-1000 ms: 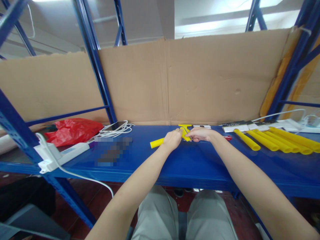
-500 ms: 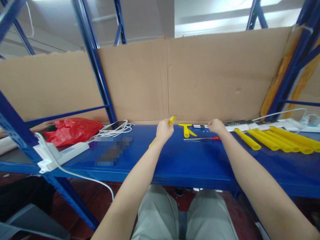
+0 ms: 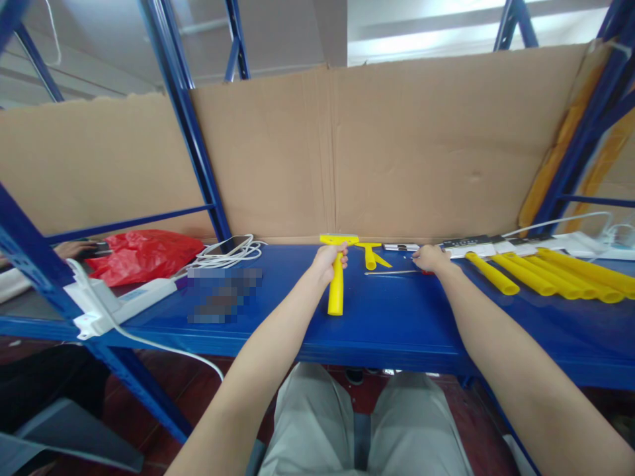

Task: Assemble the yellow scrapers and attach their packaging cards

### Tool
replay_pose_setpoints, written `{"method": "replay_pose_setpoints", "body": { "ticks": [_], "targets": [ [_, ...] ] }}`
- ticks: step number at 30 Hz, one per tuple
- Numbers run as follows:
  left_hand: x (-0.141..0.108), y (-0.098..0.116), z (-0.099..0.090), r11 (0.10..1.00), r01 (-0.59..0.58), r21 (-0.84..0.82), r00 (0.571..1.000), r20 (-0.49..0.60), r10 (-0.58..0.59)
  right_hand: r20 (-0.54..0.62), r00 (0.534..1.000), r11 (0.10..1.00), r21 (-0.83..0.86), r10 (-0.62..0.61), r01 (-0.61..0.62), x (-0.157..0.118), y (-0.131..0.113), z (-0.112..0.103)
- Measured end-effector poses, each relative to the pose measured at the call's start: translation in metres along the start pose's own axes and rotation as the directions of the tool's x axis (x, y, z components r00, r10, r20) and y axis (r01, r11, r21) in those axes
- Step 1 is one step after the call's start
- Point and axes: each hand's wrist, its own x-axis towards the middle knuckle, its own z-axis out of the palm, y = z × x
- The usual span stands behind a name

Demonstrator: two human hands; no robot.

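My left hand (image 3: 327, 263) is closed around a yellow T-shaped scraper (image 3: 336, 294), just under its wide head. The tubular handle points down toward the shelf's front edge. My right hand (image 3: 432, 258) is closed over the red handle of a screwdriver (image 3: 391, 273), whose shaft lies to the left along the blue shelf. Between my hands sits a yellow T-shaped head (image 3: 370, 255) with a slanted prong. Behind it, near the cardboard, is a flat black-and-silver strip (image 3: 401, 248). Small bits beside my right fingers are too tiny to name.
Several yellow tubes (image 3: 491, 274) lie at the right, before black-and-white packs (image 3: 469, 246). At the left are a white power strip (image 3: 143, 299), coiled white cable (image 3: 233, 253) and a red plastic bag (image 3: 149, 254). Another person's hand (image 3: 74, 248) shows beyond. A cardboard sheet (image 3: 426, 152) stands behind.
My left hand has turned the yellow scraper, so its head and full handle now face me. My right hand has lowered onto the screwdriver's red handle.
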Motion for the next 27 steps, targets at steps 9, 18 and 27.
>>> {"method": "replay_pose_setpoints", "body": {
  "ticks": [9,18,27],
  "targets": [
    [0.014,-0.023,0.0,0.965,0.218,0.15,0.957,0.164,-0.241,0.116,0.993,0.999,-0.049,0.02,-0.014,-0.009,-0.01,-0.009],
    [0.013,-0.02,-0.001,0.952,0.242,0.187,0.942,0.192,-0.277,0.073,0.997,0.997,-0.067,-0.021,0.026,0.0,-0.005,-0.002],
    [0.006,-0.015,0.0,0.94,0.238,0.244,0.942,0.177,-0.285,0.044,0.998,0.991,-0.123,-0.054,0.059,-0.011,-0.017,-0.008]
  ]
}}
